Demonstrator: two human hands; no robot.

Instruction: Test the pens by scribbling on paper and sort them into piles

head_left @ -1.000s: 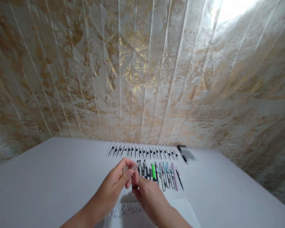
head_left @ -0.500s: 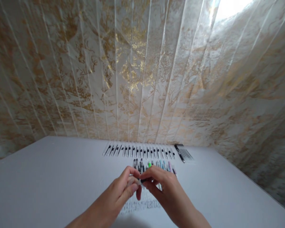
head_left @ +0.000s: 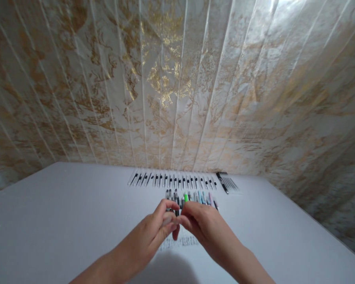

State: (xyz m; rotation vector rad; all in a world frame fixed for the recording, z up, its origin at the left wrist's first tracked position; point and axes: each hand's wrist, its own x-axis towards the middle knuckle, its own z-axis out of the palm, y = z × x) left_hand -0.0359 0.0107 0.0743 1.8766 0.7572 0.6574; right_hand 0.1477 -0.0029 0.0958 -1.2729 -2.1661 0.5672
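My left hand (head_left: 155,232) and my right hand (head_left: 202,227) meet fingertip to fingertip over the white table (head_left: 62,213), both pinched on a small pen (head_left: 177,215) held between them; most of it is hidden by the fingers. Just beyond the hands lies a near row of assorted pens (head_left: 192,197), one bright green, some blue and pink. Further back a long row of clear pens with black tips (head_left: 171,180) lies side by side. Under the hands a sheet of paper with written lines (head_left: 180,241) rests on the table.
A small pack of black pens (head_left: 227,183) lies at the right end of the far row. A creased gold-and-white foil backdrop (head_left: 177,86) rises behind the table. The table's right edge (head_left: 313,228) runs diagonally toward me.
My view has tilted slightly, so the pens sit lower and farther off. My hands have drawn together from a looser hold to a tight fingertip pinch on the pen.
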